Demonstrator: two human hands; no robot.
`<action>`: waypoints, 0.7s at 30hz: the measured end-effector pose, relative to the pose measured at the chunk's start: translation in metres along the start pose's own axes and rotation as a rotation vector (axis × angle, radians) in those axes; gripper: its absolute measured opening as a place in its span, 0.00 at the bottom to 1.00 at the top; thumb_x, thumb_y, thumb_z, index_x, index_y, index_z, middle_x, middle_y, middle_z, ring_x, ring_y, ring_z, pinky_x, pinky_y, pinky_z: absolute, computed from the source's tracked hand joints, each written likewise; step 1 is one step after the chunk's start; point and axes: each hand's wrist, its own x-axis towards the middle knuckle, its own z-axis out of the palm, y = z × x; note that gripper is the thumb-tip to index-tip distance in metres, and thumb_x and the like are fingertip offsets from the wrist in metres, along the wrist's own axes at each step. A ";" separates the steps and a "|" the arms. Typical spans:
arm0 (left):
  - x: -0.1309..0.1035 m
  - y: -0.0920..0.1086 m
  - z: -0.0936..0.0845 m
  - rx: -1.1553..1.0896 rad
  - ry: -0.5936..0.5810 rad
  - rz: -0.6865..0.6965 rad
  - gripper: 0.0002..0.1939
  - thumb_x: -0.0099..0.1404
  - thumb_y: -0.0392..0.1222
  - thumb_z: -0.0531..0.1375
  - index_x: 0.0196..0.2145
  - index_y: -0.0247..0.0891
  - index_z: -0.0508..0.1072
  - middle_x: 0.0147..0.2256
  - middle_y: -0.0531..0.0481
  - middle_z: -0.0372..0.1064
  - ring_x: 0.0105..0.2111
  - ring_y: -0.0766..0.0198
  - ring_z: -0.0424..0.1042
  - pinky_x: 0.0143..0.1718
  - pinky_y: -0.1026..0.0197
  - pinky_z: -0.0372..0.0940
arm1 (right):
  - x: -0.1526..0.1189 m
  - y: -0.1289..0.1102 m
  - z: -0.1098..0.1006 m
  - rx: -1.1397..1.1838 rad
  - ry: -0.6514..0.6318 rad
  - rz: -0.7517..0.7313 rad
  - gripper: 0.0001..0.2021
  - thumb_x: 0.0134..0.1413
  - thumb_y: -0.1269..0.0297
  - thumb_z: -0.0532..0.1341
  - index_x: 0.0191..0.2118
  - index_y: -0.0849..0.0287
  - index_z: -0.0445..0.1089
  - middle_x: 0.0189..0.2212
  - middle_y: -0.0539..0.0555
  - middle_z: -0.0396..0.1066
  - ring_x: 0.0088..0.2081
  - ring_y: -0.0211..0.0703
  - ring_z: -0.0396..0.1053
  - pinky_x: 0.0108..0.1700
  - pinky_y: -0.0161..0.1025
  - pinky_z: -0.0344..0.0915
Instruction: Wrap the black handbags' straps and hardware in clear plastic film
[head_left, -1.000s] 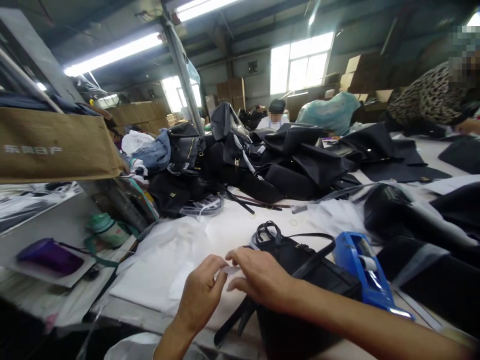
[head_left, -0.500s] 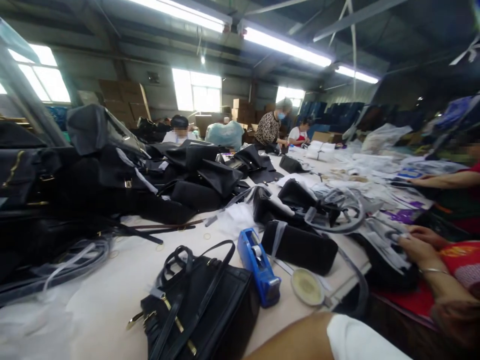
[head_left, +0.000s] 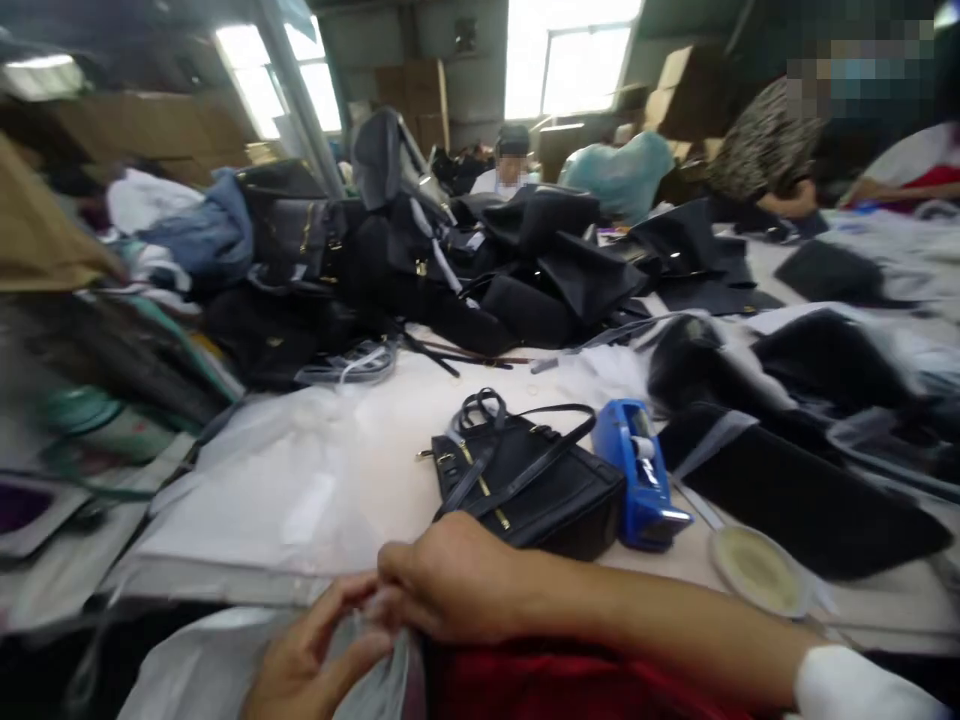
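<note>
Over the table's near edge, both my hands meet at a greyish, see-through plastic sheet [head_left: 206, 665] hanging by my lap. My left hand [head_left: 319, 645] is closed, with its thumb and fingers bent around the sheet's upper part. Beside it my right hand [head_left: 457, 580] is curled into a pinch, fingertips touching the left fingers at the plastic; the exact grip is blurred. Just beyond my right hand lies a black handbag [head_left: 540, 480] with looped straps and gold zips. A blue tape dispenser [head_left: 637, 480] stands against the bag's right side.
A round yellowish tape roll or disc [head_left: 761, 570] and a flat black piece [head_left: 795, 490] lie at the right. White sheets [head_left: 262, 490] cover the table's left part. Black bags [head_left: 525, 260] are heaped at the back. Co-workers sit and stand beyond, one person [head_left: 510, 165] behind the heap.
The view has swung left and down. My right forearm has come across the near edge, and both hands now show together at the plastic. Handbag and tape dispenser keep their places on the table.
</note>
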 end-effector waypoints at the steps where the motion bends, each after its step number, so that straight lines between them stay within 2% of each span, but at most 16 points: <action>1: -0.006 0.004 -0.001 -0.120 -0.048 -0.068 0.16 0.54 0.54 0.65 0.37 0.44 0.74 0.35 0.50 0.76 0.37 0.54 0.73 0.38 0.58 0.68 | 0.005 0.001 -0.001 -0.051 0.000 -0.008 0.15 0.62 0.54 0.51 0.39 0.59 0.69 0.25 0.55 0.74 0.26 0.44 0.71 0.24 0.34 0.53; 2: -0.008 0.006 -0.001 -0.203 -0.057 -0.098 0.12 0.58 0.52 0.63 0.32 0.42 0.73 0.30 0.51 0.74 0.33 0.58 0.72 0.36 0.60 0.66 | 0.010 0.003 -0.003 -0.098 -0.003 -0.022 0.16 0.63 0.53 0.50 0.38 0.59 0.68 0.25 0.55 0.74 0.27 0.44 0.71 0.24 0.34 0.53; 5: -0.004 0.001 -0.004 -0.213 0.016 -0.102 0.13 0.63 0.49 0.60 0.25 0.39 0.68 0.24 0.55 0.67 0.29 0.63 0.66 0.35 0.63 0.60 | 0.025 0.013 -0.007 -0.236 -0.011 -0.046 0.18 0.64 0.51 0.50 0.37 0.60 0.68 0.26 0.56 0.74 0.29 0.45 0.73 0.27 0.34 0.56; 9: -0.004 -0.029 -0.018 -0.060 0.085 -0.128 0.14 0.64 0.48 0.57 0.24 0.39 0.67 0.24 0.56 0.64 0.29 0.64 0.64 0.35 0.63 0.57 | 0.041 0.029 -0.009 -0.350 -0.031 -0.050 0.14 0.63 0.56 0.54 0.37 0.62 0.69 0.30 0.59 0.76 0.34 0.49 0.74 0.32 0.36 0.62; 11: -0.006 -0.045 -0.024 -0.034 0.091 -0.141 0.15 0.65 0.49 0.55 0.24 0.39 0.66 0.25 0.55 0.64 0.30 0.63 0.64 0.35 0.63 0.57 | 0.053 0.033 -0.002 -0.372 -0.142 -0.089 0.14 0.60 0.56 0.57 0.37 0.62 0.70 0.33 0.61 0.76 0.36 0.51 0.75 0.34 0.39 0.65; 13: -0.007 -0.055 -0.027 -0.006 0.113 -0.136 0.15 0.66 0.48 0.54 0.24 0.39 0.66 0.25 0.55 0.65 0.30 0.62 0.64 0.35 0.63 0.56 | 0.068 0.033 0.010 -0.398 -0.306 -0.094 0.15 0.60 0.55 0.57 0.39 0.62 0.72 0.36 0.62 0.76 0.39 0.54 0.74 0.36 0.43 0.67; 15: -0.006 -0.060 -0.028 0.012 0.135 -0.130 0.15 0.66 0.48 0.54 0.24 0.39 0.67 0.25 0.55 0.66 0.31 0.61 0.65 0.36 0.63 0.56 | 0.085 0.032 0.026 -0.425 -0.469 -0.058 0.15 0.59 0.56 0.58 0.40 0.63 0.74 0.38 0.64 0.75 0.42 0.57 0.73 0.38 0.48 0.69; 17: -0.005 -0.060 -0.027 0.004 0.146 -0.129 0.15 0.65 0.48 0.54 0.24 0.39 0.67 0.26 0.55 0.66 0.31 0.61 0.65 0.36 0.63 0.57 | 0.100 0.032 0.041 -0.446 -0.591 -0.015 0.13 0.52 0.59 0.64 0.37 0.64 0.75 0.38 0.65 0.76 0.42 0.60 0.73 0.38 0.50 0.69; 19: -0.003 -0.058 -0.027 -0.020 0.154 -0.124 0.14 0.65 0.48 0.55 0.25 0.39 0.67 0.26 0.55 0.66 0.31 0.61 0.65 0.36 0.63 0.57 | 0.108 0.034 0.050 -0.441 -0.642 0.001 0.11 0.42 0.62 0.69 0.31 0.65 0.76 0.33 0.63 0.76 0.37 0.59 0.74 0.35 0.49 0.70; 21: -0.003 -0.057 -0.028 -0.053 0.159 -0.119 0.14 0.66 0.48 0.55 0.26 0.39 0.68 0.26 0.55 0.66 0.31 0.61 0.65 0.36 0.63 0.57 | 0.108 0.035 0.049 -0.414 -0.613 -0.005 0.10 0.37 0.64 0.71 0.29 0.65 0.75 0.29 0.61 0.76 0.33 0.56 0.75 0.32 0.45 0.69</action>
